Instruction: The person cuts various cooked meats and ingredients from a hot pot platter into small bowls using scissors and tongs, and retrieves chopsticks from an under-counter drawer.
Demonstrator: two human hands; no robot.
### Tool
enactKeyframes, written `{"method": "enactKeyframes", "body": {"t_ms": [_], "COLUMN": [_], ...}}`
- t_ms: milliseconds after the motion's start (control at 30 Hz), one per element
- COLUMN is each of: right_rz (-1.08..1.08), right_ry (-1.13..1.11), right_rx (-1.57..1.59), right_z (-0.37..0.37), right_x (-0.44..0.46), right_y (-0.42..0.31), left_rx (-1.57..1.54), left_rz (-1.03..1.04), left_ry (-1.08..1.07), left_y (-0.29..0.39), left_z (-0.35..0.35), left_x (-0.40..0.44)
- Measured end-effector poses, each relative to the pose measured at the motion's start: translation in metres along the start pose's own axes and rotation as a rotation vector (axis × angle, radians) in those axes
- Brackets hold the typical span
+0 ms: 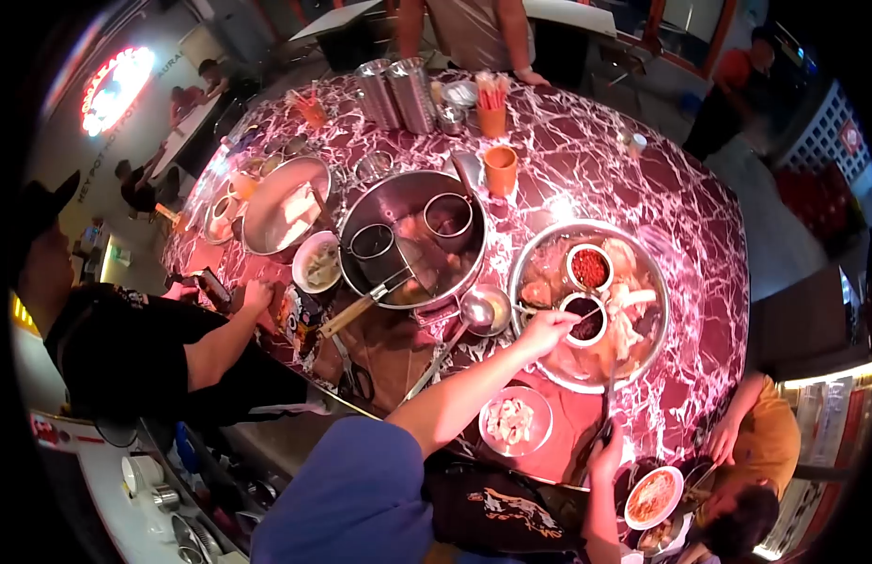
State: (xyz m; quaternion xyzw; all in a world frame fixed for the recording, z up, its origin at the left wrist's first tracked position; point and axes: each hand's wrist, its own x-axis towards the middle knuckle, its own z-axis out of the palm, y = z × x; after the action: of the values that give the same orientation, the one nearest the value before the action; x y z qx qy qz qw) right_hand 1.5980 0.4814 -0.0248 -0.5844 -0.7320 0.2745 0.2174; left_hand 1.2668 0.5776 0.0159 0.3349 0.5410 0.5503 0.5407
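Observation:
My left hand reaches over a large round metal tray. Its fingers are pinched at a white bowl with dark contents; anything between them is too small to make out. Beside that bowl stands another white bowl of chopped red stuff, with pale and brownish food pieces around both. Lower down, my right hand is closed on the dark handle of a long thin metal utensil, which points up toward the tray's near rim. A round dish of pale pieces lies between my arms.
A big pot holds strainers, one with a wooden handle. A ladle rests beside it. Left are a metal basin and a co-worker; right, another person near a bowl of reddish food.

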Motion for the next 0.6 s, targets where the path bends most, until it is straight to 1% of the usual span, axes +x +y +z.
{"method": "enactKeyframes", "body": {"t_ms": [67,100,133,167,200,267,333,367,400,433,467,500,533,567,600], "right_rz": [0.016,0.112,0.092,0.053,0.020,0.090,-0.416,-0.581,-0.703,-0.736,-0.801,-0.824,-0.912,-0.856,-0.896], "right_ry": [-0.052,-0.159,-0.131,-0.236,-0.341,-0.222,0.092,0.134,0.168,0.141,0.113,0.032,0.002,-0.080,-0.104], "right_rx": [-0.068,-0.085,-0.093,-0.230,-0.371,-0.251,-0.125,-0.062,0.003,-0.011,0.087,0.029,0.074,0.017,-0.076], "right_z": [0.005,-0.008,-0.011,-0.021,-0.033,-0.039,-0.041,-0.042,-0.031,-0.018,0.010,0.040,0.078,0.124,0.168], "right_x": [-0.016,-0.014,-0.011,0.005,0.027,0.096,0.175,0.205,0.234,0.253,0.279,0.305,0.325,0.360,0.392], "right_y": [-0.008,-0.037,-0.045,-0.050,-0.062,-0.114,-0.215,-0.292,-0.355,-0.420,-0.476,-0.529,-0.579,-0.614,-0.648], "left_rx": [0.050,0.095,0.135,0.169,0.168,0.164,0.258,0.214,0.189,0.224,0.261,0.255,0.245,0.206,0.168], "left_rz": [0.028,0.131,0.235,0.027,0.038,0.044,0.274,-0.162,-0.081,0.008,0.103,0.071,0.032,-0.001,-0.036], "left_ry": [-0.029,-0.007,0.013,-0.006,-0.017,0.018,0.074,-0.040,0.027,0.022,0.017,0.007,-0.004,-0.026,-0.047], "left_y": [0.001,-0.002,0.008,0.017,0.015,0.009,-0.028,0.000,-0.014,-0.021,-0.026,-0.037,-0.045,-0.030,-0.014], "left_z": [-0.019,-0.027,-0.033,-0.044,-0.052,-0.067,-0.082,-0.090,-0.093,-0.097,-0.106,-0.110,-0.117,-0.124,-0.131], "left_x": [-0.013,-0.020,-0.030,-0.042,-0.048,-0.059,-0.054,-0.064,-0.064,-0.066,-0.063,-0.061,-0.059,-0.063,-0.068]}}
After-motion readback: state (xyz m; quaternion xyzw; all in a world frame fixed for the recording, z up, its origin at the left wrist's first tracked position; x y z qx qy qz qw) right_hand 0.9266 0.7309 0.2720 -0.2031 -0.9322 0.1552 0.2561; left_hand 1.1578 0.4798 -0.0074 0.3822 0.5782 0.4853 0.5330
